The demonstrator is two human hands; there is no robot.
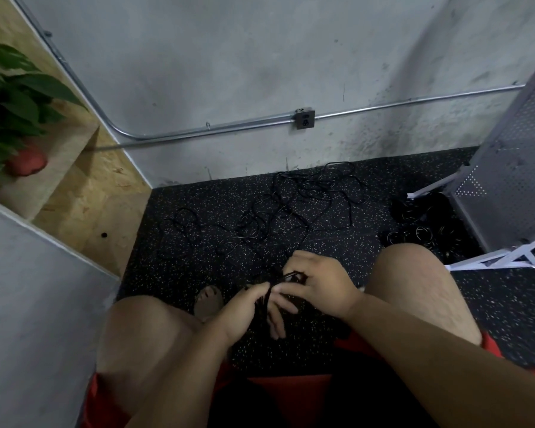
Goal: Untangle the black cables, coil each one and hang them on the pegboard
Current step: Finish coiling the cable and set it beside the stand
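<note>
Grey concrete wall [229, 57] fills the upper view, and a black speckled rubber floor [198, 264] spreads below it. A grey metal pegboard [513, 168] on a white stand leans in at the right edge. At the left are plywood steps [84, 199] with a leafy potted plant [10, 97] on them. Your bare knees frame the lower view, with red shorts at the bottom.

A loose tangle of black cables [306, 196] sprawls across the floor between you and the wall. A darker pile of coiled cables [414, 220] lies at the foot of the pegboard, well apart from your hands.

Between your knees, your left hand [240, 313] grips a cable bundle [261, 307], with the thumb over the top and the fingers [278, 322] wrapped round behind the strands. Your right hand [320, 282] sits just beside it, touching it. Its fingers are curled and pinch a loop at the top of the same bundle. Strands run from the bundle out to the tangle on the floor.

A metal conduit [229, 128] crosses the wall to a small outlet box [305, 119]. One sandalled foot [209, 301] shows beside your left hand.
</note>
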